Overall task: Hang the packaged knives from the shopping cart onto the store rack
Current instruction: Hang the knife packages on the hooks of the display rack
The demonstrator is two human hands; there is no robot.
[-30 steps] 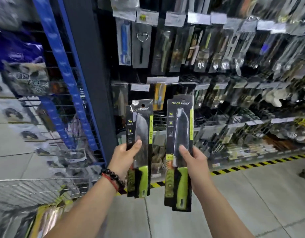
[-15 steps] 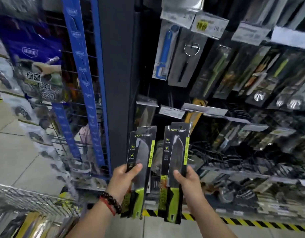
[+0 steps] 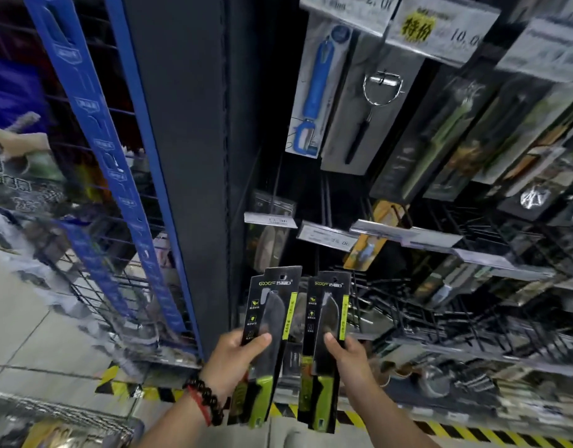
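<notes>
The store rack is filling most of the view: a dark wall of pegs carrying carded kitchen tools, among them a blue peeler and a black-handled peeler hanging up high, with price tags clipped above the rows. Lower down, just beyond the hands, several bare wire pegs are standing out from the rack, and these are looking like the likely home for the knives.

The shopping cart is showing only as a wire rim at the bottom left corner; some yellowish packaging is lying inside it, too blurred to name, so more stock may be waiting.

Neither knife is hanging yet. The left hand is gripping the left packaged knife around its middle, thumb across the front, and the right hand is gripping the right packaged knife likewise. Both cards are standing upright, side by side, hang holes uppermost, close in front of the rack but apart from any peg. By my judgement the hanging itself is still to come.
</notes>
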